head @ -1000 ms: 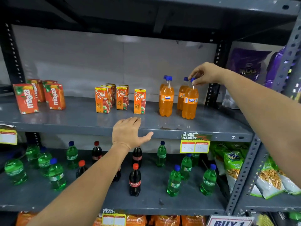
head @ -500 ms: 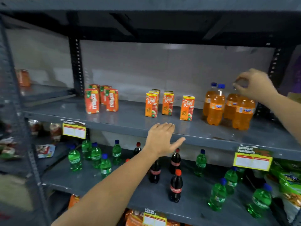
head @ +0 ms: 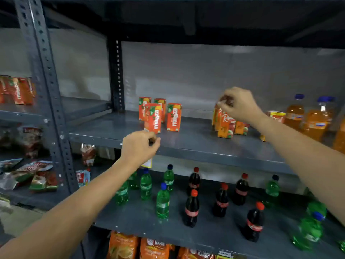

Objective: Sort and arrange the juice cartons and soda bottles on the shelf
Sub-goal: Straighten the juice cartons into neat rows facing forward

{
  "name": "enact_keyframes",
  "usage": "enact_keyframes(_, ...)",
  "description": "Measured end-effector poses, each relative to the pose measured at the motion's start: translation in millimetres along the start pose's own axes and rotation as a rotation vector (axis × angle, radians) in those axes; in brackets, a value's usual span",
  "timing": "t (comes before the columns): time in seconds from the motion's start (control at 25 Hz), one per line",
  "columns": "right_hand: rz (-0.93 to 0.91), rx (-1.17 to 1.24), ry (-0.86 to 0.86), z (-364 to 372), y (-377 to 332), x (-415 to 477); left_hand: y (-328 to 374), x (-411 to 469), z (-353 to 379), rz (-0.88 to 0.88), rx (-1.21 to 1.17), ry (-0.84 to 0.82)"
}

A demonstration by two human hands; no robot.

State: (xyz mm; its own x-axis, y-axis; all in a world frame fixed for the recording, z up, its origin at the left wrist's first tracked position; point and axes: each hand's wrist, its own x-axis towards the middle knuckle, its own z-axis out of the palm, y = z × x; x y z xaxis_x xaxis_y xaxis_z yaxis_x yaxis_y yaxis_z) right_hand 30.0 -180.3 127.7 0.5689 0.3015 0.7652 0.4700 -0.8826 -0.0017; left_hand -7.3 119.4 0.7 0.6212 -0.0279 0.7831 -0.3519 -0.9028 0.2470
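Both hands have shifted since the earlier frames: the right hand [head: 239, 107] has left the orange soda bottles [head: 306, 118] and now sits over the Real juice cartons [head: 226, 126], while the left hand [head: 139, 146], flat and spread before, is now curled at the front edge of the grey shelf [head: 196, 144]. Its fingers are loosely closed with the thumb meeting them; whether it grips anything I cannot tell. The right hand's fingers pinch together at the top of a rear Real carton, though blur hides whether it truly grips it. Four Maaza juice cartons [head: 158, 116] stand upright in a cluster left of the Real ones, well apart from them. Orange bottles stand at the far right of the same shelf. On the lower shelf [head: 141, 217], green bottles [head: 162, 202] and cola bottles [head: 192, 210] stand scattered and mixed
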Motion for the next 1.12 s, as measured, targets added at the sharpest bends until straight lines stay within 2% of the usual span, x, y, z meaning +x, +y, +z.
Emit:
enact_keyframes(0.16, 0.092, 0.141, -0.097, 57, -53, 20, -33, 29, -5, -0.091, -0.312, 0.037)
enact_keyframes(0.28, 0.256, 0.268, -0.156, 84, -72, 29, -49, 47, -2, -0.144, -0.357, 0.022)
enact_keyframes(0.52, 0.547, 0.598, -0.366, 117, -72, 40, -66, 71, 14, -0.205, -0.52, -0.229)
enact_keyframes(0.8, 0.608, 0.724, -0.329, 141, -72, 49, -90, 94, 17, -0.193, -0.584, -0.309)
enact_keyframes(1.12, 0.56, 0.879, -0.3, 174, -100, 73, -164, 136, 16, -0.282, -0.69, -0.408)
